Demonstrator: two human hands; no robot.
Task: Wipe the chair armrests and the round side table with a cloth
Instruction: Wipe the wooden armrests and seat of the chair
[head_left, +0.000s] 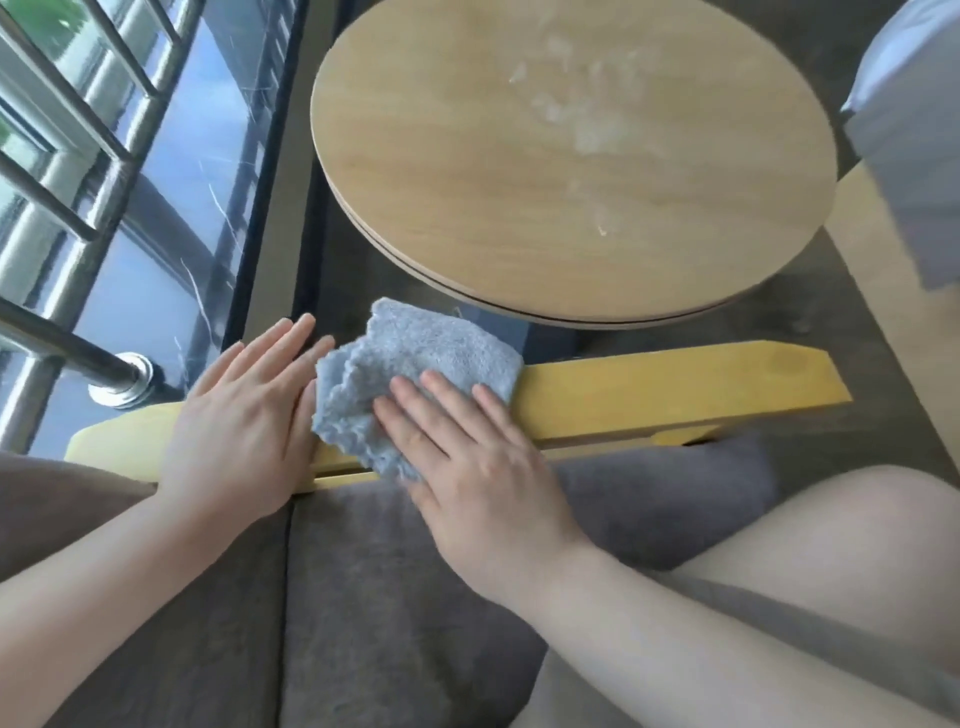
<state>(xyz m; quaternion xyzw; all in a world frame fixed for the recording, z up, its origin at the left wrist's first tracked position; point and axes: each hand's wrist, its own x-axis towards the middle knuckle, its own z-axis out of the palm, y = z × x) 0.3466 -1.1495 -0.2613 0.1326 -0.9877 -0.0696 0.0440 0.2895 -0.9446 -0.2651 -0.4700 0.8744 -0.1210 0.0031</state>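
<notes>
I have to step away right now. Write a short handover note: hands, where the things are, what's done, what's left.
Left hand: flat, fingers straight, resting on the yellow armrest beside the cloth.
Right hand: fingers straight, pressing the blue cloth onto the armrest near its middle.
Round side table: just beyond the armrest, whitish smears on its top.
Done: armrest wiping is under way; how much is covered cannot be told.
Left: finish this armrest, the other armrest (not in view), then the table.
</notes>
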